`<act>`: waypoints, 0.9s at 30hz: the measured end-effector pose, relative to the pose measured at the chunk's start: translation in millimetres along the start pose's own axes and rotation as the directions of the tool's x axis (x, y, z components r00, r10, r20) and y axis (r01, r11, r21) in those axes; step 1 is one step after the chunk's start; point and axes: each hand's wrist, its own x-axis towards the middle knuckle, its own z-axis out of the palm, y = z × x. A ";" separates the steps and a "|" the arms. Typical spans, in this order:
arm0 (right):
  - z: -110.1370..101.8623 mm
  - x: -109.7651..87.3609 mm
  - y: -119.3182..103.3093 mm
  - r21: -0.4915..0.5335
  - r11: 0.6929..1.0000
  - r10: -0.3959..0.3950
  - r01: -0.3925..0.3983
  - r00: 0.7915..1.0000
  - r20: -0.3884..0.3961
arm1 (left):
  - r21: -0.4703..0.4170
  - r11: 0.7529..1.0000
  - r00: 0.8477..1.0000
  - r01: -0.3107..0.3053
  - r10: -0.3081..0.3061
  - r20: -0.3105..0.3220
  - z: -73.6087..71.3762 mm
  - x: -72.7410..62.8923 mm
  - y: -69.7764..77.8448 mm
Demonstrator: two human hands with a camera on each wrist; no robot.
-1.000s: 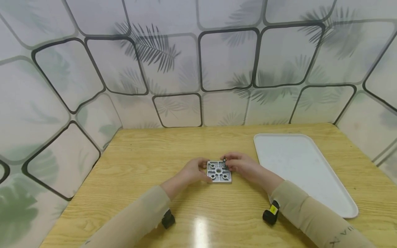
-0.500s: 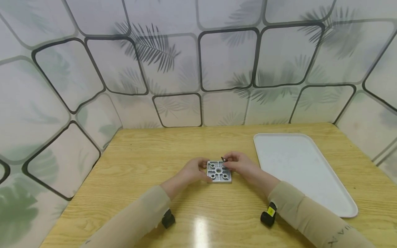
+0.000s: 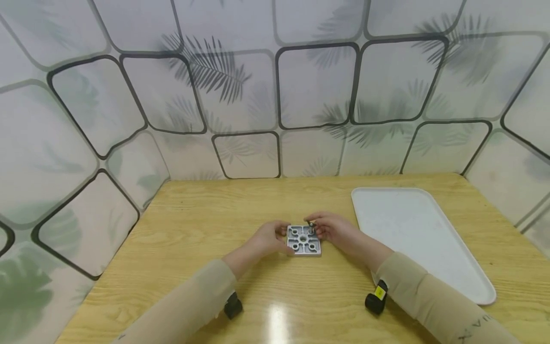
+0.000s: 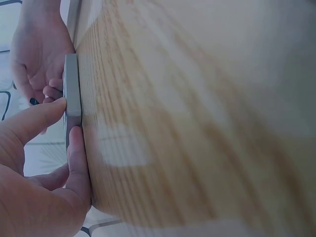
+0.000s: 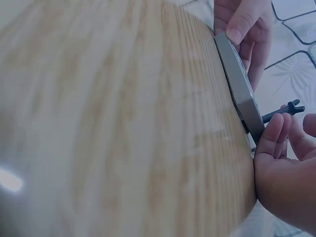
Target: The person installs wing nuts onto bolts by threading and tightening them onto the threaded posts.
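Observation:
A square silver metal plate (image 3: pixel 304 246) with ribs and round holes lies on the wooden table. My left hand (image 3: pixel 268 238) holds its left side, thumb at the near corner and fingers at the far one. From the hole at the plate's far right corner rises a dark wing screw (image 5: pixel 280 114), its threaded shank partly showing. My right hand (image 3: pixel 336 229) is at this screw, with curled fingers round the shank close under the winged head. In the right wrist view the thumb (image 5: pixel 310 124) stands a little off the head. The plate's underside is hidden.
A white rectangular tray (image 3: pixel 412 234) lies on the table to the right, beside the right forearm. Patterned fabric (image 3: pixel 318 86) encloses the table at the back and sides. Small black cameras (image 3: pixel 375 300) are strapped under both wrists.
The right fingers covered the wing screw half a second ago and now sit lower, with its head showing; the head's angle has changed. Left hand and plate keep their places.

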 end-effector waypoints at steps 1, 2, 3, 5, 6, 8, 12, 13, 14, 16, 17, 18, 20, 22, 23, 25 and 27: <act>0.4 0.0 0.3 -0.017 1.000 -0.001 0.001 1.000 -0.003 | 0.001 1.000 1.000 0.000 0.000 0.000 0.0 0.0 -0.2; 0.6 0.4 0.7 -0.031 1.000 -0.002 0.002 1.000 -0.005 | 0.003 1.000 1.000 -0.001 0.001 0.000 0.2 0.0 -0.2; 0.8 0.5 1.1 -0.044 0.999 -0.001 0.001 1.000 -0.008 | 0.004 1.000 1.000 -0.001 0.001 0.000 0.2 0.1 -0.2; 0.8 0.0 1.2 -0.064 0.998 -0.005 0.004 1.000 -0.008 | 0.006 1.000 1.000 -0.002 0.002 0.001 0.4 0.1 -0.3; 0.8 -0.5 1.1 -0.071 0.997 -0.004 0.004 1.000 -0.008 | 0.008 1.000 1.000 -0.005 0.005 0.001 0.5 -0.1 -0.3; 0.8 -1.3 1.2 -0.082 0.997 -0.002 0.001 1.000 -0.011 | 0.009 1.000 1.000 -0.005 0.005 0.000 0.5 0.2 -0.9; 0.1 -2.4 1.4 -0.090 0.996 -0.012 0.011 1.000 -0.004 | 0.010 1.000 1.000 -0.004 0.004 -0.002 0.5 0.7 -2.3; -0.1 -2.6 1.5 -0.088 0.996 -0.015 0.014 1.000 -0.004 | 0.009 1.000 1.000 -0.004 0.004 -0.001 0.6 0.8 -2.5; -0.2 -2.6 1.6 -0.086 0.996 -0.018 0.017 1.000 -0.002 | 0.010 1.000 1.000 -0.006 0.006 -0.001 0.5 0.8 -2.2; -0.1 -2.9 1.4 -0.082 0.996 -0.024 0.024 1.000 0.000 | 0.007 1.000 1.000 -0.007 0.007 0.000 0.5 0.7 -2.0; 0.2 -3.0 1.2 -0.079 0.997 -0.023 0.023 1.000 -0.003 | 0.004 1.000 1.000 -0.008 0.008 0.000 0.3 0.5 -1.8; 0.7 -2.9 1.1 -0.074 0.997 -0.020 0.020 1.000 -0.008 | 0.002 1.000 1.000 -0.009 0.009 0.001 0.3 0.4 -1.7; 1.7 -3.6 0.2 -0.073 0.997 -0.022 0.021 1.000 -0.012 | -0.003 1.000 1.000 -0.010 0.010 0.001 0.1 0.5 -1.7; 2.5 -3.9 0.0 -0.072 0.997 -0.019 0.018 1.000 -0.023 | -0.007 1.000 1.000 -0.009 0.009 0.001 0.1 0.5 -1.9; 2.8 -4.0 0.0 -0.074 0.997 -0.018 0.016 0.999 -0.028 | -0.009 1.000 1.000 -0.009 0.009 0.000 0.1 0.5 -1.8; 3.1 -4.4 0.2 -0.087 0.996 -0.020 0.017 0.999 -0.035 | -0.008 1.000 1.000 -0.010 0.010 -0.001 0.3 0.4 -1.7; 3.6 -4.4 1.0 -0.100 0.995 -0.014 0.009 0.999 -0.046 | -0.005 1.000 1.000 -0.008 0.008 -0.001 0.4 0.2 -1.8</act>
